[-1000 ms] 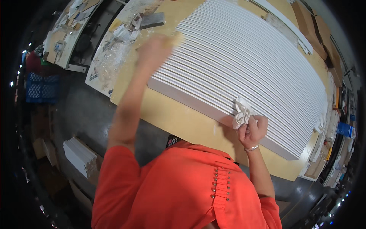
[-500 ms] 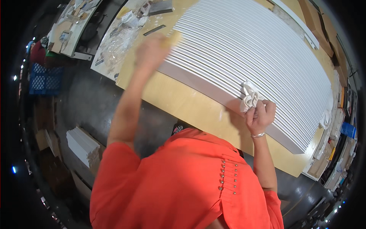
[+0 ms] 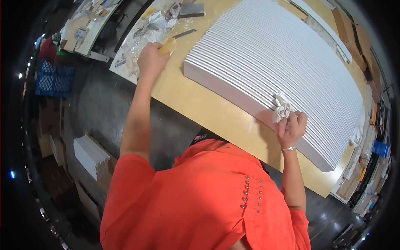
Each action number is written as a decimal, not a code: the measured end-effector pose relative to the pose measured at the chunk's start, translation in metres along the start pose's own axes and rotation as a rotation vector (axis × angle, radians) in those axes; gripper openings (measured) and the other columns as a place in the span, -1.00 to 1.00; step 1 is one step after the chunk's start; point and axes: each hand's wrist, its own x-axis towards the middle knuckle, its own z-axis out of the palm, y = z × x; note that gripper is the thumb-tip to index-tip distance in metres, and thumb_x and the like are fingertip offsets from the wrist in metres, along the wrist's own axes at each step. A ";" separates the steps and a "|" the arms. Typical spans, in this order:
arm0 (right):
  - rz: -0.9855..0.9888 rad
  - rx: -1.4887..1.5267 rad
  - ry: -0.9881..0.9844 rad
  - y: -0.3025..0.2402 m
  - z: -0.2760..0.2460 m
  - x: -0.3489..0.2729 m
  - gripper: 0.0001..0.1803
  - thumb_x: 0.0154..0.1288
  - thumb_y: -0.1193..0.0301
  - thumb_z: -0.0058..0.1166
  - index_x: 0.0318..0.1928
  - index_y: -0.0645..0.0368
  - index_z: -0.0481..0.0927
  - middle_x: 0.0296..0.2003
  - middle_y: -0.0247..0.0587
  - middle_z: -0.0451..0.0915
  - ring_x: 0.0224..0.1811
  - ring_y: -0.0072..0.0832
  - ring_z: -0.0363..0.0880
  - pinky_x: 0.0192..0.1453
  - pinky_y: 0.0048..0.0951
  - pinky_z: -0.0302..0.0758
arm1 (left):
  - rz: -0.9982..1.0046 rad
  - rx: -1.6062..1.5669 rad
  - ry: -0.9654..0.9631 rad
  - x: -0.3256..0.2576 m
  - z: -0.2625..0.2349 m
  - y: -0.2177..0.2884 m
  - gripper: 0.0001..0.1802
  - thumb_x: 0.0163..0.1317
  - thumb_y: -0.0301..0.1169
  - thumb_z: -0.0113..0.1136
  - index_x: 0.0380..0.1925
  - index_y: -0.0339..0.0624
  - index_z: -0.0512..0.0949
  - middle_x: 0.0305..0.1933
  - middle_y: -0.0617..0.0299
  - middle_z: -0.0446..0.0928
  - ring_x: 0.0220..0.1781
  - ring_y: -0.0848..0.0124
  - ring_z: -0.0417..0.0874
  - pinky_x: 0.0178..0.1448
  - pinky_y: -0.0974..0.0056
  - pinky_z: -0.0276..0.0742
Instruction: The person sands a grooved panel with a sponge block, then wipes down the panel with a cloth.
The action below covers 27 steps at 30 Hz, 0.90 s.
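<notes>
Right hand [image 3: 291, 127] grip clenched on crumpled white rag [image 3: 282, 106], pressed against ribbed white panel [image 3: 283, 58]. Left hand [image 3: 151, 60] gripping yellow sponge block [image 3: 167, 45] over smooth plywood worktop [image 3: 208, 108].

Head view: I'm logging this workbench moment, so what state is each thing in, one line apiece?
White ribbed panels: lying flat, packed side by side on the tan table.
White rag: crumpled, pressed on the panels' near edge.
Right hand: closed around the rag.
Yellow block: held at the table's far left part.
Left hand: arm stretched out, closed on the yellow block.
Blue crate: on the floor, upright.
</notes>
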 end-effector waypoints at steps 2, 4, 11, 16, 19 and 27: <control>0.010 -0.009 0.007 -0.001 0.005 0.003 -0.80 -0.03 0.45 0.12 -0.33 0.25 0.57 -0.45 -0.10 0.42 -0.43 -0.19 0.38 -0.37 -0.23 0.32 | -0.039 -0.162 0.022 0.003 -0.006 -0.002 -0.58 -0.04 -0.29 0.36 -0.12 -0.14 0.61 -0.09 0.07 0.58 0.02 0.12 0.60 0.08 0.08 0.52; 0.030 0.005 0.011 -0.007 0.006 0.006 -0.80 -0.05 0.48 0.12 -0.34 0.25 0.56 -0.45 -0.08 0.39 -0.41 -0.17 0.36 -0.36 -0.20 0.30 | 0.162 -0.234 0.023 -0.007 0.000 0.022 -0.57 -0.03 -0.27 0.37 -0.11 -0.15 0.62 -0.09 0.06 0.58 0.02 0.11 0.60 0.10 0.07 0.51; 0.304 0.118 -0.024 -0.013 0.008 0.028 -0.86 0.09 0.52 0.04 -0.31 0.30 0.54 -0.42 -0.10 0.35 -0.39 -0.16 0.33 -0.32 -0.14 0.28 | 0.026 -0.629 -0.038 0.016 -0.007 0.006 -0.60 0.13 -0.24 0.30 -0.08 -0.23 0.61 -0.17 0.13 0.64 -0.10 0.27 0.66 0.03 0.21 0.55; 0.093 0.002 -0.030 -0.059 0.042 0.109 -0.66 0.21 0.48 -0.01 0.00 0.28 0.60 -0.04 -0.05 0.52 -0.07 -0.20 0.47 0.17 -0.26 0.34 | -0.047 -1.691 -0.685 -0.025 -0.008 0.062 -0.79 0.29 -0.37 0.19 -0.21 -0.29 0.62 -0.34 0.29 0.62 -0.25 0.52 0.65 -0.09 0.39 0.58; 0.349 0.640 -0.197 -0.087 0.043 0.121 -0.55 0.22 0.46 -0.02 0.13 0.32 0.55 0.18 -0.03 0.47 0.15 -0.19 0.46 0.37 -0.26 0.25 | -0.203 -2.274 -1.041 -0.056 -0.008 0.102 -0.69 0.40 -0.29 0.11 -0.04 -0.33 0.53 -0.12 0.22 0.62 -0.11 0.43 0.66 0.04 0.32 0.62; 0.749 1.677 -0.484 -0.125 0.008 0.117 -0.23 0.01 0.19 0.03 0.17 0.55 0.39 0.13 0.18 0.48 -0.09 -0.34 0.57 0.04 -0.43 0.50 | -0.095 -2.491 -1.537 -0.080 -0.004 0.128 -0.64 0.33 -0.46 -0.05 0.09 -0.33 0.47 -0.05 -0.12 0.59 -0.09 0.05 0.68 0.04 0.00 0.64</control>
